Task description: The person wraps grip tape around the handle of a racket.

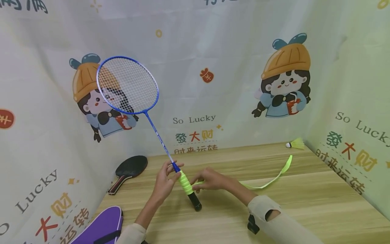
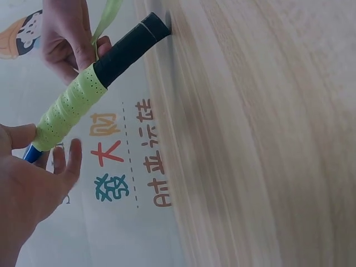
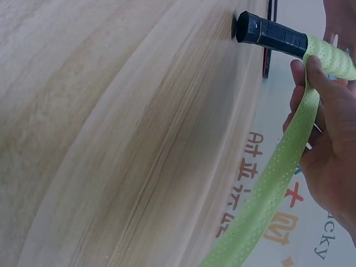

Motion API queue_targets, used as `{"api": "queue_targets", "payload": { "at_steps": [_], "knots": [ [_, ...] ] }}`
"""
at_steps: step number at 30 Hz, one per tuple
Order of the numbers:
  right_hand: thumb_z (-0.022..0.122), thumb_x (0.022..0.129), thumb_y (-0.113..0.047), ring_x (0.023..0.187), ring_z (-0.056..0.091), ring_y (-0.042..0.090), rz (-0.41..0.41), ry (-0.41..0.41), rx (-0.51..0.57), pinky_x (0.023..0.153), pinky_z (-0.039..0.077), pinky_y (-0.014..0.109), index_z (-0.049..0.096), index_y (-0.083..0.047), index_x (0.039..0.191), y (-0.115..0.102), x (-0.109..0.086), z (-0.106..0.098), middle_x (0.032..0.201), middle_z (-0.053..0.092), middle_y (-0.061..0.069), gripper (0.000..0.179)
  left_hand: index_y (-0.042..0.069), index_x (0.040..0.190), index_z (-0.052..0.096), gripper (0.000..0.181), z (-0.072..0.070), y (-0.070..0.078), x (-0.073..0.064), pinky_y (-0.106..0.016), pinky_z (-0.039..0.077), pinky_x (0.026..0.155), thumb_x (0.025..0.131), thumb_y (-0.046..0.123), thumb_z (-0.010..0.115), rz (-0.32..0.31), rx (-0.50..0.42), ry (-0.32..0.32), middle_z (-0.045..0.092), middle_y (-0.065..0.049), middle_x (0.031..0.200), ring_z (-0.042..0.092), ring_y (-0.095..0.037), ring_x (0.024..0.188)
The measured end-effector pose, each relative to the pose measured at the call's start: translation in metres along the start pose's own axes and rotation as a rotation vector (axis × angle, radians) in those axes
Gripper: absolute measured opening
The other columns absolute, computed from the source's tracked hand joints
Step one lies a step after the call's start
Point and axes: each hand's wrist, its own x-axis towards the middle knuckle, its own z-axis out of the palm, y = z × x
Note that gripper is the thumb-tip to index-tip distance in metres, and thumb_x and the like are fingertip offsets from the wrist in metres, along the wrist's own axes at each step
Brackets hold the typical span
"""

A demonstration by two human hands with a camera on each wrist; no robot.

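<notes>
A blue badminton racket (image 1: 159, 139) leans up to the left in the head view, its strung head raised in front of the backdrop. My left hand (image 1: 164, 183) grips it at the top of the handle, near the blue cone. Perforated lime-green grip tape (image 2: 69, 110) is wound round the upper handle, while the lower black part (image 3: 272, 36) is bare. Between thumb and fingers, my right hand (image 1: 210, 179) pinches the tape where it leaves the handle. The loose strip of tape (image 3: 272, 183) trails away to the right, partly hidden behind the right forearm in the head view.
On the wooden table (image 1: 225, 217), a black table tennis bat (image 1: 131, 166) lies at the back left. A purple case (image 1: 102, 225) is at the front left. A yellow shuttlecock (image 1: 295, 144) sits in the back right corner. Printed cloth (image 1: 182, 84) encloses the table's back and sides.
</notes>
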Motion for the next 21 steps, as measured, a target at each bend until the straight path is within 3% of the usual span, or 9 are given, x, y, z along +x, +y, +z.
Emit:
{"api": "queue_targets", "payload": {
  "at_steps": [7, 13, 21],
  "knots": [
    [0.066, 0.103, -0.013, 0.076, 0.077, 0.026, 0.007, -0.069, 0.034, 0.066, 0.055, 0.017, 0.068, 0.001, 0.131, -0.002, -0.002, -0.002, 0.082, 0.078, 0.004, 0.031, 0.000, 0.142, 0.045, 0.043, 0.002, 0.001, -0.002, -0.027, 0.051, 0.098, 0.102, -0.005, 0.059, -0.008, -0.012, -0.013, 0.062, -0.018, 0.142, 0.057, -0.035, 0.128],
    [0.066, 0.103, -0.014, 0.077, 0.076, 0.028, 0.015, -0.068, 0.028, 0.068, 0.055, 0.017, 0.071, 0.000, 0.122, -0.008, -0.005, -0.004, 0.081, 0.078, 0.004, 0.024, 0.000, 0.145, 0.053, 0.047, 0.002, 0.005, -0.003, -0.031, 0.053, 0.101, 0.100, -0.001, 0.065, -0.023, 0.008, 0.023, 0.063, -0.022, 0.133, 0.061, -0.037, 0.126],
    [0.073, 0.100, -0.022, 0.072, 0.075, 0.027, 0.072, -0.025, 0.055, 0.061, 0.049, 0.016, 0.068, -0.007, 0.108, -0.010, -0.004, 0.003, 0.075, 0.076, 0.003, 0.018, 0.001, 0.142, 0.058, 0.044, 0.004, 0.008, -0.006, -0.031, 0.059, 0.090, 0.099, -0.004, 0.065, 0.005, 0.052, 0.064, 0.068, -0.023, 0.130, 0.065, -0.036, 0.120]
  ]
}}
